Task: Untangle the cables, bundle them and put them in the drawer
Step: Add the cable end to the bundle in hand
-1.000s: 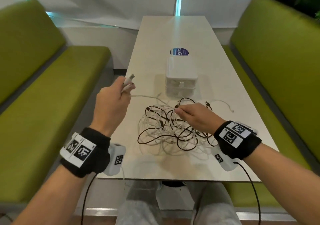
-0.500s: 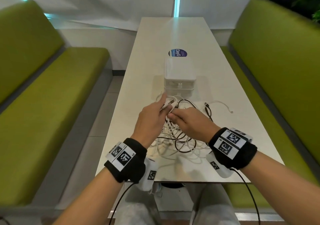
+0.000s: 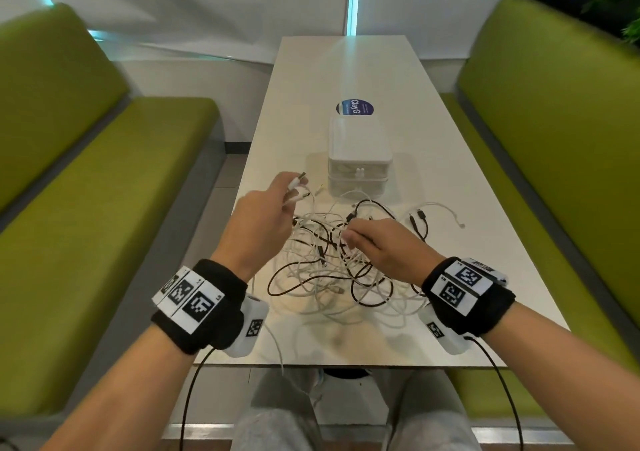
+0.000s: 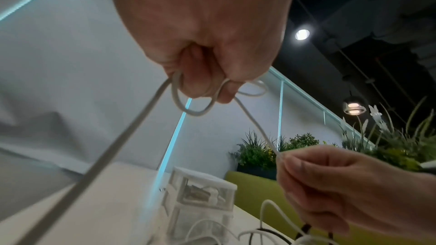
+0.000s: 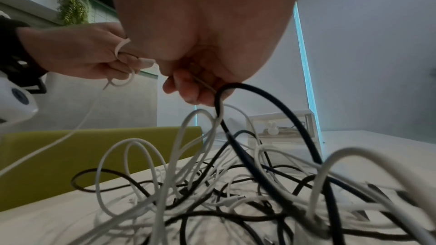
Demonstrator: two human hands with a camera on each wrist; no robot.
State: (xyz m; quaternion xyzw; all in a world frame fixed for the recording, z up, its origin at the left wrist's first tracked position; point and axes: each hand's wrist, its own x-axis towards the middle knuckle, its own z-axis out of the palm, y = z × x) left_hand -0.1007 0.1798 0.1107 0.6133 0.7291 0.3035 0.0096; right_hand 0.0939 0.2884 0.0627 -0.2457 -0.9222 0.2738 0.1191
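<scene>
A tangle of white and black cables [image 3: 332,270] lies on the white table [image 3: 485,260] in front of me. My left hand [image 3: 270,215] is raised above the tangle's left side and grips a white cable [image 4: 195,103] folded into small loops, its plug ends [image 3: 298,183] sticking out past the fingers. My right hand [image 3: 377,246] hovers over the tangle and pinches the same white cable [image 5: 205,84] further along; a black cable loop [image 5: 264,100] arches beside its fingers. A small white drawer unit [image 3: 358,159] stands just behind the tangle, its drawers closed.
Green benches [image 3: 86,190] run along both sides of the table. A round blue sticker [image 3: 355,108] lies behind the drawer unit. Loose cable ends [image 3: 436,215] trail to the right of the tangle. One white cable [image 3: 277,343] hangs over the table's near edge.
My left hand went in to meet the right hand over the tangle, then pulled back up and to the left with the white cable. The right hand stayed over the tangle.
</scene>
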